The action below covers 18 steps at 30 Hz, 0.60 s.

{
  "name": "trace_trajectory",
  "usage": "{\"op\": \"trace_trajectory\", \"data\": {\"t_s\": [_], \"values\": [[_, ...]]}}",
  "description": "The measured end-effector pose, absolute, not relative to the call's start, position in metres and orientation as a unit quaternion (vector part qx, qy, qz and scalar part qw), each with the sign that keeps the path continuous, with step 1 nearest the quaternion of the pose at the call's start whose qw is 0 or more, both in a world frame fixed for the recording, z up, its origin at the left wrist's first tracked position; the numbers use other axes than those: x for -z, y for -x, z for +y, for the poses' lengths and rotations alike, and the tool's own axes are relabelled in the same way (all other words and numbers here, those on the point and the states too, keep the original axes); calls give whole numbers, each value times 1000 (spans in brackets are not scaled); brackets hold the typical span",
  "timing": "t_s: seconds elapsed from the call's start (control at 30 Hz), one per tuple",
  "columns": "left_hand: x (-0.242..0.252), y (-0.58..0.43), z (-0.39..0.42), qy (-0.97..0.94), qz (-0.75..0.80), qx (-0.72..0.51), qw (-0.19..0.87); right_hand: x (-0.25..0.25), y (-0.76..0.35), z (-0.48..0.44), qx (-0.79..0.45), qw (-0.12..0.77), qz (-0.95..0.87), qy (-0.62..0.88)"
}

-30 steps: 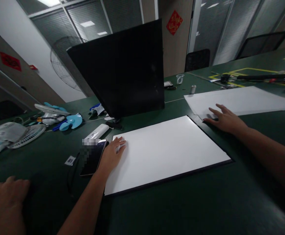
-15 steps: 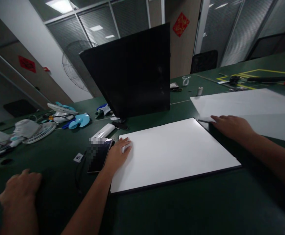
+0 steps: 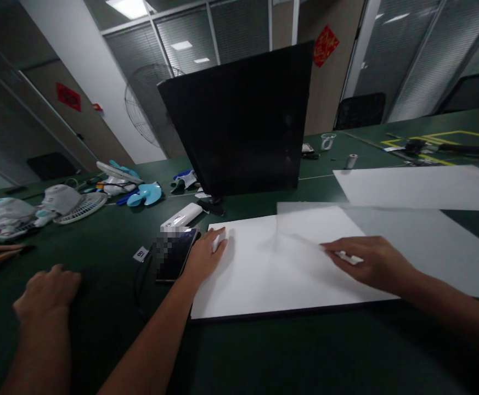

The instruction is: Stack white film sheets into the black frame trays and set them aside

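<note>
My left hand rests on the left edge of a flat white panel with a dark rim, index finger and thumb apart. Something small and white shows among its fingers; what it is, I cannot tell. My right hand is above the panel's right part, its fingertips pinched on a thin translucent sheet. This sheet overlaps the right half of the panel and extends past it over the table. A small white bit also shows at my right fingers.
A dark monitor-like screen stands behind the panel. Left are a phone, a white box-like device, and fan parts. Another white sheet lies at right. A co-worker's hands are at far left.
My right hand has moved left and nearer, drawing the translucent sheet from the right over the panel. My left hand stays at the panel's left edge. The view has shifted slightly.
</note>
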<state>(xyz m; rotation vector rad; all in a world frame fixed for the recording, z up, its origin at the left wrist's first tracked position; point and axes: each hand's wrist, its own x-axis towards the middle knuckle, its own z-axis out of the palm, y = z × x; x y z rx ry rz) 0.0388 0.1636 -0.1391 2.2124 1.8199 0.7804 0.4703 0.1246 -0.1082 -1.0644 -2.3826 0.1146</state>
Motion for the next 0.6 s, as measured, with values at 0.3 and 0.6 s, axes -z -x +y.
{"op": "trace_trajectory", "data": {"t_s": [0.3, 0.6], "values": [[135, -39, 159, -732, 619, -262, 110, 117, -455, 121, -149, 217, -885, 385], [134, -40, 159, -717, 630, -268, 129, 147, -537, 183, -19, 104, -855, 508]]}}
